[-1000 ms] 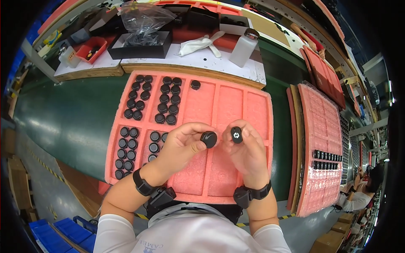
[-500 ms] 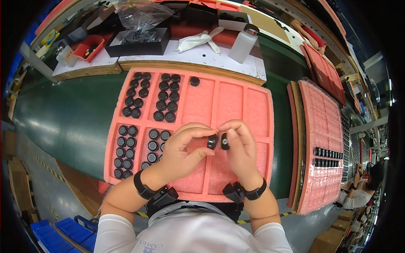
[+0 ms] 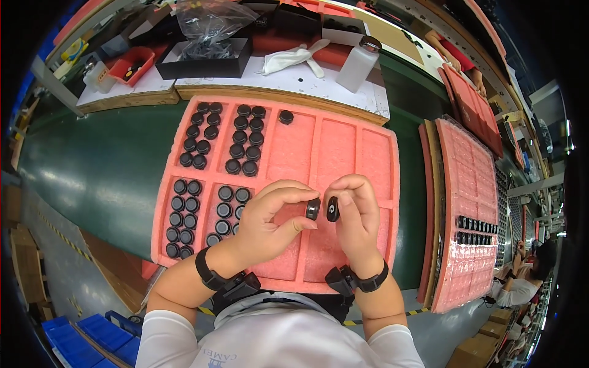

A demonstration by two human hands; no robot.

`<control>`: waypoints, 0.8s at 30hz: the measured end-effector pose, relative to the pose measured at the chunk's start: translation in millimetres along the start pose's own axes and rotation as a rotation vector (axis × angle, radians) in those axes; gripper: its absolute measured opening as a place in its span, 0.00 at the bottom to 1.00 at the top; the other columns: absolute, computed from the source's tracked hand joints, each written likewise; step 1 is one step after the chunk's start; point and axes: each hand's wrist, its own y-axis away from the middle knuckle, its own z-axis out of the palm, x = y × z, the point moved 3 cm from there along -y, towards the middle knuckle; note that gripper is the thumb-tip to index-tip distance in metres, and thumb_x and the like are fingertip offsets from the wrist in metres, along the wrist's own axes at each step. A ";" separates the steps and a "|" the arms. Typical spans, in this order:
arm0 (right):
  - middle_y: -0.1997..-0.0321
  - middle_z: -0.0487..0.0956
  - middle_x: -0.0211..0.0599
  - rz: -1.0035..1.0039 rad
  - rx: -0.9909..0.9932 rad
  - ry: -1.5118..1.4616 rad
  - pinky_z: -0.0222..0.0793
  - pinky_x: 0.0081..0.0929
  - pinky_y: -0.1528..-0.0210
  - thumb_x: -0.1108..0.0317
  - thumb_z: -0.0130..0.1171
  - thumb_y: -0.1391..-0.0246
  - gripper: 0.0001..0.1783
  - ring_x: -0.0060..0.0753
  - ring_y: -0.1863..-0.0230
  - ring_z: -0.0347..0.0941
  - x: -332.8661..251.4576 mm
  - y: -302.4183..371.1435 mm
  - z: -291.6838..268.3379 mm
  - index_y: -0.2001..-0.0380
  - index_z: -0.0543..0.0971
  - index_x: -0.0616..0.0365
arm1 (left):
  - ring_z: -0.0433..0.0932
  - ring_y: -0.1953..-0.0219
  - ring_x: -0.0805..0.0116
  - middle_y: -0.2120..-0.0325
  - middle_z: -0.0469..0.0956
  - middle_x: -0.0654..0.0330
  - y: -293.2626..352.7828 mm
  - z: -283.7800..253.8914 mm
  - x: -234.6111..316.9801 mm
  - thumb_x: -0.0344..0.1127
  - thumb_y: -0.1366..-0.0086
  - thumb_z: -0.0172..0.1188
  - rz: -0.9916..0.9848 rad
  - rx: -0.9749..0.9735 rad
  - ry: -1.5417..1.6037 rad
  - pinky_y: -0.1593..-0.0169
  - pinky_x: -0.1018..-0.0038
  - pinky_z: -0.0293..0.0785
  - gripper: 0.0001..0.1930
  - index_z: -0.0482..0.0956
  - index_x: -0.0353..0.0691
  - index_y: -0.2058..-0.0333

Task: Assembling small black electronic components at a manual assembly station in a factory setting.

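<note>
Over a pink foam tray (image 3: 305, 233) with rectangular compartments, my left hand (image 3: 273, 211) pinches a short black cylindrical part (image 3: 313, 209) between thumb and fingers. Facing it across a small gap, my right hand (image 3: 357, 218) grips a black rounded piece (image 3: 332, 210) with a pale mark on its face. The two pieces do not touch. Similar black round parts (image 3: 237, 151) stand in rows in the left compartments, and a single one (image 3: 286, 116) sits in the upper middle compartment. My left hand and forearm hide part of the lower rows.
Behind the tray, a white-topped bench holds a black box (image 3: 205, 67) with a clear plastic bag, white gloves (image 3: 288, 59), a frosted bottle (image 3: 358, 64) and a red bin (image 3: 132, 66). To the right, pink trays (image 3: 466, 214) are stacked. Another person's arm (image 3: 451, 55) shows at far right.
My right hand has shifted slightly right and its piece has turned, showing more of the marked face. The gap between the two pieces is a little wider. My left hand keeps its pinch.
</note>
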 end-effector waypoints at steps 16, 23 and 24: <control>0.70 0.68 0.27 0.028 0.009 -0.070 0.60 0.13 0.69 0.78 0.45 0.43 0.10 0.13 0.70 0.63 -0.1 0.1 -3.8 0.58 0.64 0.60 | 0.76 0.61 0.61 0.63 0.76 0.55 -1.5 1.7 3.0 0.29 0.52 0.66 -0.015 0.077 0.041 0.55 0.71 0.70 0.18 0.75 0.35 0.60; 0.71 0.70 0.31 0.027 0.011 -0.081 0.61 0.15 0.69 0.67 0.50 0.43 0.11 0.18 0.73 0.64 -1.0 -0.5 -6.4 0.60 0.65 0.60 | 0.76 0.61 0.61 0.63 0.76 0.55 1.1 1.2 -0.3 0.29 0.52 0.66 -0.033 0.079 0.067 0.55 0.72 0.70 0.19 0.75 0.35 0.60; 0.71 0.70 0.31 0.027 0.011 -0.080 0.61 0.15 0.69 0.67 0.50 0.43 0.11 0.18 0.73 0.64 -0.3 0.0 -6.8 0.60 0.65 0.60 | 0.76 0.61 0.61 0.63 0.76 0.55 1.4 1.0 -0.7 0.29 0.52 0.66 -0.025 0.090 0.062 0.55 0.71 0.70 0.19 0.74 0.35 0.59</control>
